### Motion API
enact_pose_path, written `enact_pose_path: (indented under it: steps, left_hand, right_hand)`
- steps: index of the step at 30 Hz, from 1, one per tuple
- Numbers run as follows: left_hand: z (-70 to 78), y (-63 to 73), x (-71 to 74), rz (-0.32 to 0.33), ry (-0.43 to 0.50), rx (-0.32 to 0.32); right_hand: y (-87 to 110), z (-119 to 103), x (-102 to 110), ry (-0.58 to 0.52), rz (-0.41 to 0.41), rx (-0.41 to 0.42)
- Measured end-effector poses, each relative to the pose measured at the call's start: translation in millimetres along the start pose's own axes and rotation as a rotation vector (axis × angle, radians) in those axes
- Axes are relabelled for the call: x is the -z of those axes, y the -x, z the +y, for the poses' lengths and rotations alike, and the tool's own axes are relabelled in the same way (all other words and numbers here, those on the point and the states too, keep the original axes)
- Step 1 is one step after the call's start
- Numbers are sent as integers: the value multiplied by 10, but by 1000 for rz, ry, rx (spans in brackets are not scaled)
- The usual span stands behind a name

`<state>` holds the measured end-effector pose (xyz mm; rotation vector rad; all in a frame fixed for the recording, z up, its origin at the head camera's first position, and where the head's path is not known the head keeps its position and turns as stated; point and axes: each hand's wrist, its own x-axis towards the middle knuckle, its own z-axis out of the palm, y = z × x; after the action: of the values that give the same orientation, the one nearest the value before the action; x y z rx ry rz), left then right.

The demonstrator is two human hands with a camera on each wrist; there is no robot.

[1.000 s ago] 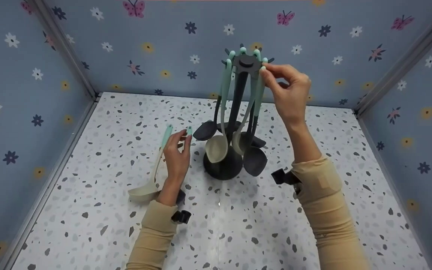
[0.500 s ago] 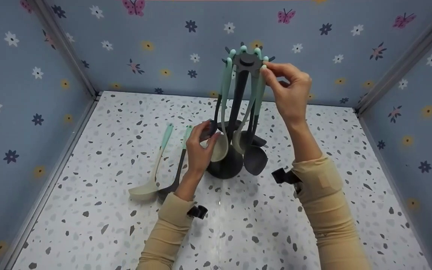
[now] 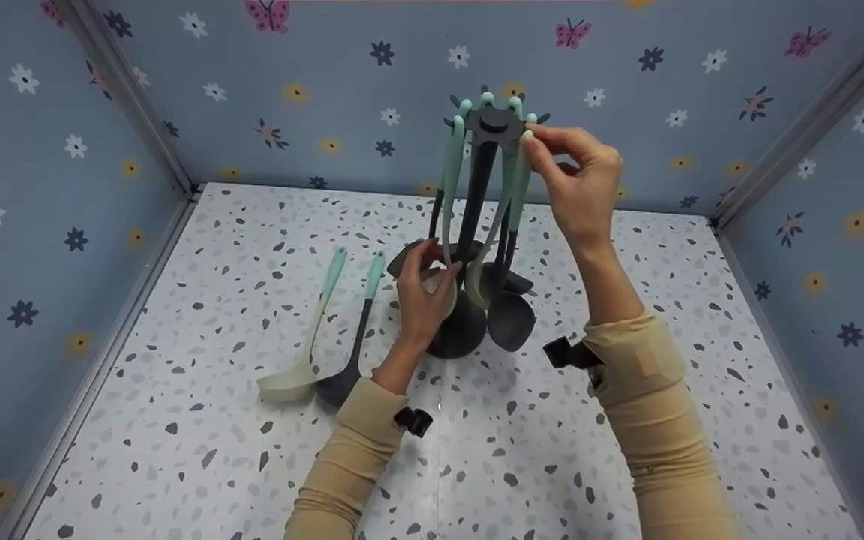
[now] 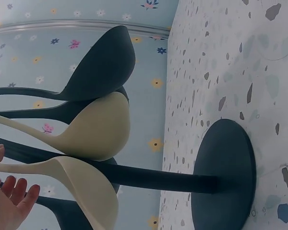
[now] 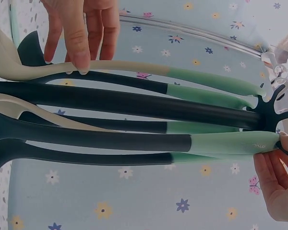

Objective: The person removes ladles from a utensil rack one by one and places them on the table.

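Observation:
A black rotating-style stand [image 3: 493, 124] holds several kitchen utensils by their mint handles around its top. My right hand [image 3: 582, 180] pinches the handle top of a black broad-headed cooking utensil [image 3: 511, 321] at the rack's right side. My left hand [image 3: 424, 296] is at the neck of a hanging cream ladle [image 4: 93, 191], thumb on one side and fingers on the other. In the right wrist view, the left thumb overlaps the cream ladle's neck [image 5: 110, 67]; its fingers look loose, and whether they touch is unclear. Its hand hides part of the ladle bowl in the head view.
A second cream ladle [image 3: 288, 382] and a black ladle [image 3: 342, 379] lie on the speckled table [image 3: 199, 322] left of the stand. The stand's round black base [image 3: 458, 334] rests on the table. Flowered blue panels [image 3: 342, 90] enclose the back and sides.
My left hand has moved right, away from the black ladle lying on the table, to the hanging cream ladle. My right hand stays at the handle top.

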<state>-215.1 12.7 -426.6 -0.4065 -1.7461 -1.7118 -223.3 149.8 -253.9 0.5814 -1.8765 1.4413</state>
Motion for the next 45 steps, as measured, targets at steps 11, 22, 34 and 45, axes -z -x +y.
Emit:
enact_pose_path:
  steps: [11,22,34,45]
  left_hand:
    - [-41,-9,-48,3,22,28]
    - [-194,44,-58,36,-10,-38]
    - [-325,94,-12,105,-57,-149]
    - [-268,71,49,124,-75,-194]
  right_hand:
    - [-1,6,-5,-6,3,-3]
    - [14,-17,-13,-13,16,-37]
    - [12,-33,-15,-22,23,-54]
    - [11,-37,-24,-31,26,-60]
